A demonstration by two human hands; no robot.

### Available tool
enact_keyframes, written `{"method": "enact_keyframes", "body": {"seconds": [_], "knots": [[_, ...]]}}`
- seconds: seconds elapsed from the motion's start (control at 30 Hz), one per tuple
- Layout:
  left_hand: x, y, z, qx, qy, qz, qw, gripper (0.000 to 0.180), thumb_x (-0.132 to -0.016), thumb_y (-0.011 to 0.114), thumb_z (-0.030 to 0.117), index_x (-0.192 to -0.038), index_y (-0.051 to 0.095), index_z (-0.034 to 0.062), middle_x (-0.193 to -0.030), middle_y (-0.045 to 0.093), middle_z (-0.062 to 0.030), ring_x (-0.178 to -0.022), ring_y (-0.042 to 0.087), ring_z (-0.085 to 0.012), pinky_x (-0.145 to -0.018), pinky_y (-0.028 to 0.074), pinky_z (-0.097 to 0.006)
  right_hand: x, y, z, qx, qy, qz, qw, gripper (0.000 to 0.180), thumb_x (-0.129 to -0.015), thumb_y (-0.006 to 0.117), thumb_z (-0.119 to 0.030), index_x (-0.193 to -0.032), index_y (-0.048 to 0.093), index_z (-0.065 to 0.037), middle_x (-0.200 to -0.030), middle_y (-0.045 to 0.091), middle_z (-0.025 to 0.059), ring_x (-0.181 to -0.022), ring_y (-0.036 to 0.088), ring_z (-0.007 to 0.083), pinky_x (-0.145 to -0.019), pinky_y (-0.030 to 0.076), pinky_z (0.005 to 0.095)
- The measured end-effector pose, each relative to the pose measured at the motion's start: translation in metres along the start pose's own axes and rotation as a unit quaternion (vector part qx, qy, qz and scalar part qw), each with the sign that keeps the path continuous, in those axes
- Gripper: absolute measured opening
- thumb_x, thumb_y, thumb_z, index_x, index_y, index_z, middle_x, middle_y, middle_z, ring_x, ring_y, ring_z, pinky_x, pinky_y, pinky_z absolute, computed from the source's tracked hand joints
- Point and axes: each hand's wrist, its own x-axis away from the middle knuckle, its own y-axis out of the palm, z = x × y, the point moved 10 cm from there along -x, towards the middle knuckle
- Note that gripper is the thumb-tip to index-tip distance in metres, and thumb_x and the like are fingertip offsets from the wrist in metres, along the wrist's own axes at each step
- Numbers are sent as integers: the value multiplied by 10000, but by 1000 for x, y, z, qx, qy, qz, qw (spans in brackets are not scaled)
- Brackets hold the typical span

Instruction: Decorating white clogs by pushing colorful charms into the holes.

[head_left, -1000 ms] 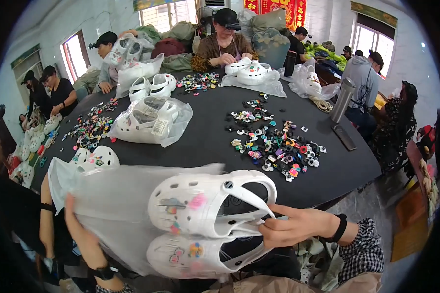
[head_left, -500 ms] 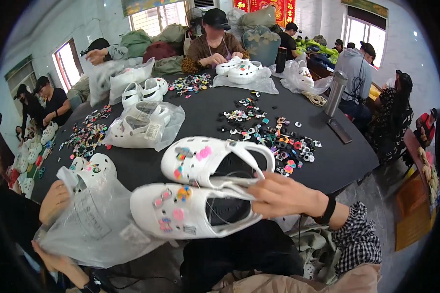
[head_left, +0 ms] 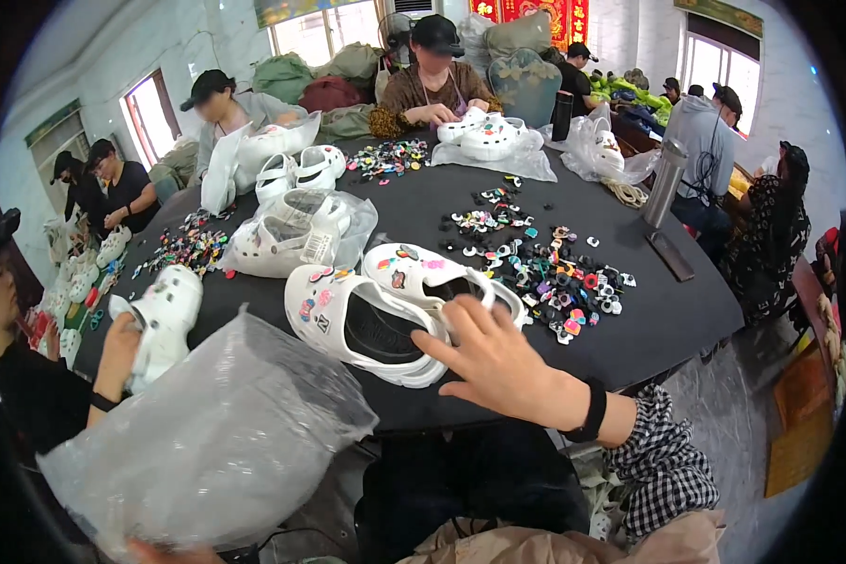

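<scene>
My right hand [head_left: 498,367], fingers spread, hovers over the heel ends of two white clogs and holds nothing. The near clog [head_left: 321,315] and the far clog [head_left: 397,266] lie side by side on the black table, colourful charms on their toes. At the lower left, my left hand [head_left: 171,553] shows only partly, blurred at the frame's bottom edge. It grips a crumpled clear plastic bag [head_left: 226,423], which hangs in front of the table edge and hides most of the fingers. Just beyond the bag, a co-worker's hand [head_left: 117,352] holds another white clog [head_left: 171,315].
Loose charms [head_left: 564,277] lie scattered right of the clogs, with more piles [head_left: 193,246] farther left. A bagged pair of clogs [head_left: 296,235] sits behind. A steel flask [head_left: 665,183] and a dark phone [head_left: 671,256] stand and lie at right. Several people work around.
My right hand has let go of the clogs, which now rest farther left and back on the table. The plastic bag has spread and moved right. The co-worker's clog is out of it.
</scene>
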Motion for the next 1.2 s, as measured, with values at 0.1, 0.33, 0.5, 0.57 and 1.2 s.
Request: {"method": "enact_keyframes", "body": {"seconds": [0.1, 0.33, 0.5, 0.57, 1.2], "knots": [[14, 9, -13, 31, -52, -42, 997, 526, -984, 589, 277, -1380, 445, -37, -1440, 444, -224, -1234, 515, -304, -993, 450, -441, 3, -44, -4, 80, 28, 73, 994, 902, -683, 852, -361, -1464, 449, -156, -1437, 438, 171, -1309, 449, 340, -1061, 384, 499], [55, 42, -20, 114, -179, -160, 964, 497, -981, 598, 271, -1351, 470, -34, -1436, 441, -228, -1231, 514, -307, -1003, 449, -457, -9, -52, -75, -402, -88, 47, 910, 1014, -763, 814, -259, -1575, 224, -109, -1440, 430, 275, -1148, 585, 448, -903, 525, 473], [91, 74, -11, 169, -257, -251, 918, 476, -979, 605, 267, -1331, 487, -31, -1433, 440, -231, -1229, 514, -310, -1011, 447, -468, -29, 11, -87, -538, -82, -81, 835, 892, -886, 691, -167, -1595, 150, -150, -1403, 475, 281, -994, 657, 405, -815, 553, 448], [107, 86, -11, 185, -287, -286, 895, 468, -979, 608, 265, -1322, 494, -30, -1432, 439, -232, -1228, 514, -311, -1013, 447, -472, -33, 30, -80, -594, -40, -155, 789, 1008, -870, 727, -174, -1606, 39, -155, -1472, 410, 272, -1052, 651, 344, -840, 548, 403], [157, 154, 3, 314, -485, -311, 754, 582, -913, 518, 57, -1460, 322, 17, -1403, 476, -173, -1257, 510, -264, -1057, 440, -466, -24, -74, -25, -374, -62, 245, 893, 508, -669, 517, 158, -1079, 684, -90, -1227, 547, 195, -996, 640, 375, -723, 570, 400]]}}
